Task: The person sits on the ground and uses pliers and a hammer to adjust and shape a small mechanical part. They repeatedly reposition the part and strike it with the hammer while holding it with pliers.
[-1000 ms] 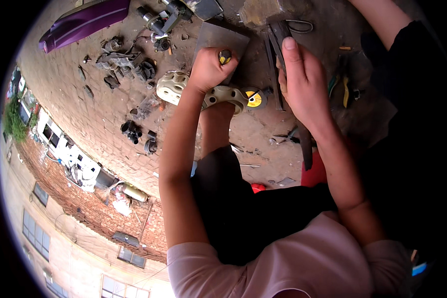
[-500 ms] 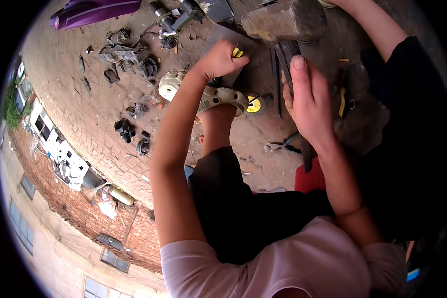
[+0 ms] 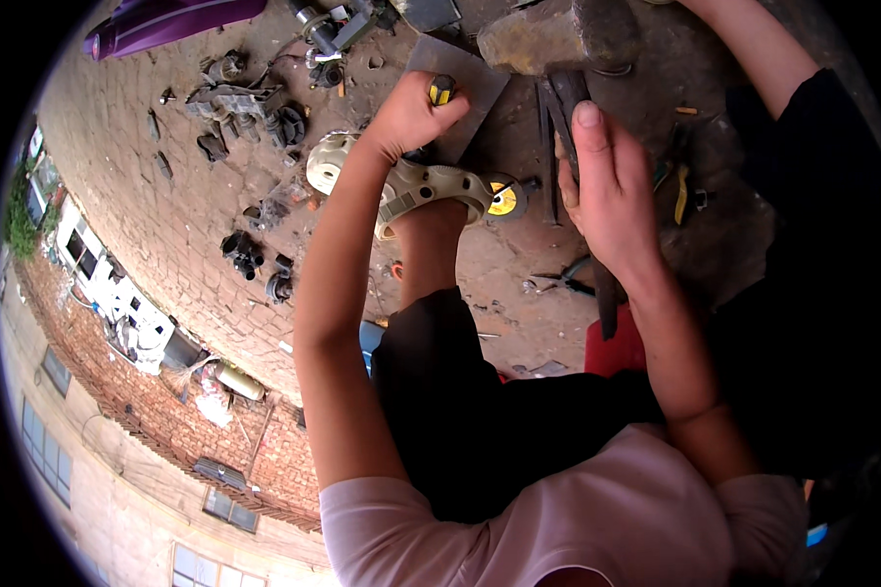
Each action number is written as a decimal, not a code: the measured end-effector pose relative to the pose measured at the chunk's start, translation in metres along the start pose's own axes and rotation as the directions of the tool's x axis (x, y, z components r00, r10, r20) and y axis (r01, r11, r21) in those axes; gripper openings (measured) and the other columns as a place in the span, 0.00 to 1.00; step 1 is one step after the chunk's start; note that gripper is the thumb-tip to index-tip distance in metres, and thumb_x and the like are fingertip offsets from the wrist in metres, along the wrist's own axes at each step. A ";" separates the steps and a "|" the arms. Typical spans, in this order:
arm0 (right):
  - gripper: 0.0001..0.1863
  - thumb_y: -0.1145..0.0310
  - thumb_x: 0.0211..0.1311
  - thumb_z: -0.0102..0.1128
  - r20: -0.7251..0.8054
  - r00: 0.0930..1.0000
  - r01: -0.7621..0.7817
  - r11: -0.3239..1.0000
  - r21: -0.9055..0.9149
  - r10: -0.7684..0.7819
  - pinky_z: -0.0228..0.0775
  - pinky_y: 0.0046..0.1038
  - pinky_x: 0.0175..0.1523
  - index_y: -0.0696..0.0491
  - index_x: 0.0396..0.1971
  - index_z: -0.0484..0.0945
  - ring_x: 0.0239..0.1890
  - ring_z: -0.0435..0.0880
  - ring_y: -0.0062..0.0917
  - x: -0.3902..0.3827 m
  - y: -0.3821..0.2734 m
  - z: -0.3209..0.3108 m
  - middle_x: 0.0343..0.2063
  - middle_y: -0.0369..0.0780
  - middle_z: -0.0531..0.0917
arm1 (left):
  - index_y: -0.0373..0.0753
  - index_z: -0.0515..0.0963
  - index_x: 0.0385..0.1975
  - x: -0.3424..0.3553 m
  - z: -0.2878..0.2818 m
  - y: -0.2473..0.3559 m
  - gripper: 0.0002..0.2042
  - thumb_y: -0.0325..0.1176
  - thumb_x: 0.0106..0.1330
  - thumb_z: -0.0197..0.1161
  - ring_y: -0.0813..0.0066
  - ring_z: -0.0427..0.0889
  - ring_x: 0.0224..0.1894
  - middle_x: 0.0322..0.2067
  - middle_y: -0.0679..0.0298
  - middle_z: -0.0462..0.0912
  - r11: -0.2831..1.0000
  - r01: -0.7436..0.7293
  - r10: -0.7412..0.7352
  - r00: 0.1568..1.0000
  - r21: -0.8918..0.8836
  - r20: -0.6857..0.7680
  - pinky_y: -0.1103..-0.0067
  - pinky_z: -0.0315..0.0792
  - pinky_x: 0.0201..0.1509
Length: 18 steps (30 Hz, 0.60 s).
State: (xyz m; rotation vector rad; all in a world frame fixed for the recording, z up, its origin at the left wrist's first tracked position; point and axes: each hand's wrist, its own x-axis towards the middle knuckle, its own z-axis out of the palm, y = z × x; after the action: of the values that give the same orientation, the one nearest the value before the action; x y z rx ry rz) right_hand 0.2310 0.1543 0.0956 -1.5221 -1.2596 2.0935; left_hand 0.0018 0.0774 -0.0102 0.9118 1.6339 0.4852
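My left hand (image 3: 406,115) is closed round a yellow-and-black screwdriver handle (image 3: 441,89), whose end sticks up above the fist; its shaft is hidden below. Under and beside that fist lies a flat grey metal plate (image 3: 475,83). In my right hand (image 3: 612,201) is the dark handle of a sledgehammer (image 3: 558,41), its thumb laid along the handle. The heavy, worn head is raised beyond the hand, to the right of the plate. My foot in a beige clog (image 3: 431,191) rests just short of the plate.
A yellow-centred disc (image 3: 504,200) lies beside the clog. Pliers (image 3: 570,279) and a yellow-handled tool (image 3: 680,196) are on the ground to the right. Greasy engine parts (image 3: 245,108) are scattered at left, below a purple panel (image 3: 171,22). Another person's arm (image 3: 759,44) reaches in at upper right.
My left hand has shifted a little left with the screwdriver, and more of the plate shows. The sledgehammer stays raised in my right hand, nearly in the same place.
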 end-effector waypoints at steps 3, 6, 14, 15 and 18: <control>0.25 0.51 0.74 0.44 0.001 1.000 -0.031 0.999 0.017 0.031 0.57 0.23 0.23 0.57 0.25 0.71 0.16 0.65 0.13 -0.001 -0.002 -0.001 0.12 0.30 0.66 | 0.32 0.70 0.16 0.001 0.000 0.005 0.12 0.34 0.54 0.59 0.72 0.64 0.15 0.11 0.59 0.68 0.998 -0.037 0.036 0.999 0.049 0.001 0.73 0.65 0.22; 0.24 0.48 0.75 0.42 0.003 0.999 0.048 0.999 0.024 -0.048 0.52 0.18 0.19 0.54 0.27 0.71 0.14 0.63 0.11 -0.008 -0.014 -0.001 0.13 0.30 0.67 | 0.31 0.75 0.21 -0.002 0.000 0.010 0.09 0.32 0.56 0.59 0.78 0.71 0.17 0.14 0.60 0.71 0.955 -0.156 0.144 0.987 0.253 0.066 0.77 0.68 0.25; 0.25 0.50 0.74 0.42 0.042 0.932 0.362 0.928 -0.091 -0.359 0.55 0.23 0.18 0.57 0.27 0.71 0.13 0.68 0.20 -0.032 -0.007 0.004 0.10 0.35 0.68 | 0.33 0.78 0.21 -0.007 0.010 0.008 0.08 0.32 0.51 0.63 0.56 0.76 0.24 0.21 0.52 0.78 0.915 -0.177 0.191 0.982 0.363 -0.002 0.72 0.73 0.32; 0.23 0.52 0.73 0.44 0.061 0.937 0.348 0.908 -0.235 -0.343 0.57 0.27 0.20 0.58 0.27 0.72 0.14 0.71 0.26 -0.031 0.012 0.010 0.11 0.39 0.70 | 0.34 0.79 0.22 -0.011 0.010 0.006 0.08 0.33 0.51 0.64 0.56 0.77 0.24 0.22 0.52 0.79 0.918 -0.211 0.214 0.976 0.336 0.028 0.72 0.73 0.33; 0.20 0.57 0.71 0.51 0.177 0.971 0.230 0.842 -0.488 -0.162 0.65 0.39 0.26 0.60 0.28 0.72 0.22 0.78 0.47 -0.032 0.029 0.022 0.16 0.51 0.75 | 0.38 0.82 0.29 -0.007 0.013 -0.018 0.10 0.34 0.48 0.69 0.59 0.80 0.29 0.30 0.55 0.84 0.879 -0.269 0.212 0.960 0.393 0.185 0.73 0.74 0.38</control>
State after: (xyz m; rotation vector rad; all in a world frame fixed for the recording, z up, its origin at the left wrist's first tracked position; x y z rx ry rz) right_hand 0.2331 0.1058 0.0953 -1.3693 -2.0490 1.8369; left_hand 0.0089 0.0592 -0.0225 1.4496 1.5296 0.2340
